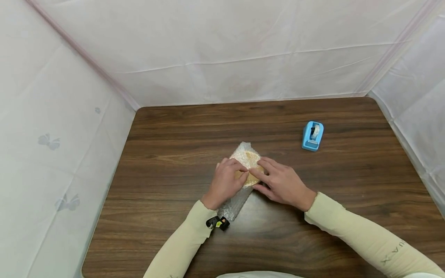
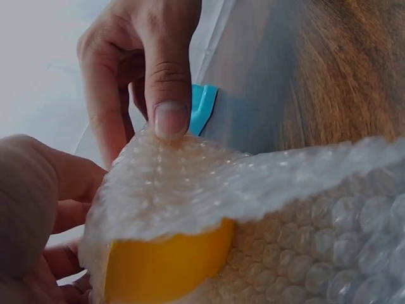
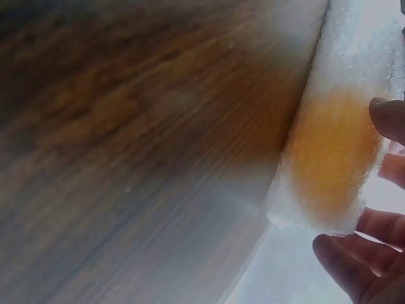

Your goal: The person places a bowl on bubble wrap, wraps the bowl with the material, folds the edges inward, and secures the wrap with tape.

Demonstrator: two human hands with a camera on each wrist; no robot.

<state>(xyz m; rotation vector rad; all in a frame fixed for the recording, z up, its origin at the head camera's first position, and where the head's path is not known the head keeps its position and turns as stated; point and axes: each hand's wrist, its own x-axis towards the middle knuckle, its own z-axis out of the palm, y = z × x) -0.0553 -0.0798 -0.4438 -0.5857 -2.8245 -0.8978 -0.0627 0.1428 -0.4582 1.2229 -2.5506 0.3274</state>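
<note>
A sheet of bubble wrap (image 1: 232, 208) lies wrapped around a rounded yellow object (image 2: 168, 263), whose smooth side shows beneath a raised flap in the left wrist view. My left hand (image 1: 227, 180) is on the wrap's left side, thumb and index finger pinching it near the middle. From the right, my right hand (image 1: 282, 182) holds the wrapped piece, its fingers on top and its thumb at the near side. The right wrist view shows the yellow through the bubbles, with fingertips (image 3: 342, 259) at the lower end of the wrap.
A blue tape dispenser (image 1: 312, 136) with a roll of clear tape stands to the back right on the dark wooden table (image 1: 167, 131). White sheeting (image 1: 215, 81) hangs along the back and both sides. A small black device (image 1: 219, 222) sits at my left wrist.
</note>
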